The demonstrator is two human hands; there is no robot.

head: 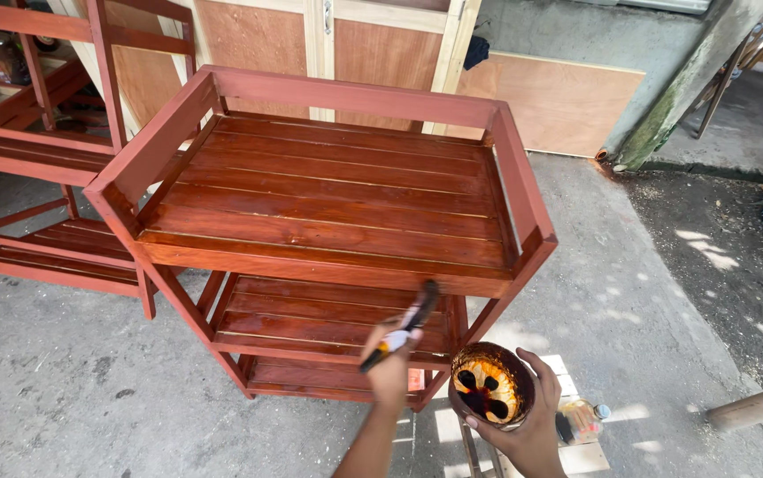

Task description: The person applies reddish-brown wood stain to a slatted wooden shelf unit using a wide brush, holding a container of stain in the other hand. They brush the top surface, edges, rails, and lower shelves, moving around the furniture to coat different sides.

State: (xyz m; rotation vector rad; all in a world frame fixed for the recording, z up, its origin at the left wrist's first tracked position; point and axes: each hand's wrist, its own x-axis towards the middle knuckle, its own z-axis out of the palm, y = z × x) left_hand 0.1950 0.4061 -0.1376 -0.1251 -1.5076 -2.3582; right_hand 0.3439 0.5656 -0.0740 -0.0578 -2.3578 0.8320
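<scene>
My left hand (390, 372) has fingers pinching a paintbrush (402, 327), bristles against the red-brown shelf rack's (328, 204) top front edge. My right hand (523, 425), fingers wrapped round, holds a varnish tin (490, 383) level beside it, within dipping reach.

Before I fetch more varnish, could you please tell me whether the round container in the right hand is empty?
Not empty: the round stain-crusted container in the right hand shows glossy orange-brown liquid inside; its depth cannot be told.

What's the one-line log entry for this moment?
left hand: holds paintbrush against shelf rack front edge | right hand: holds stain bowl | floor: small bottle
</scene>
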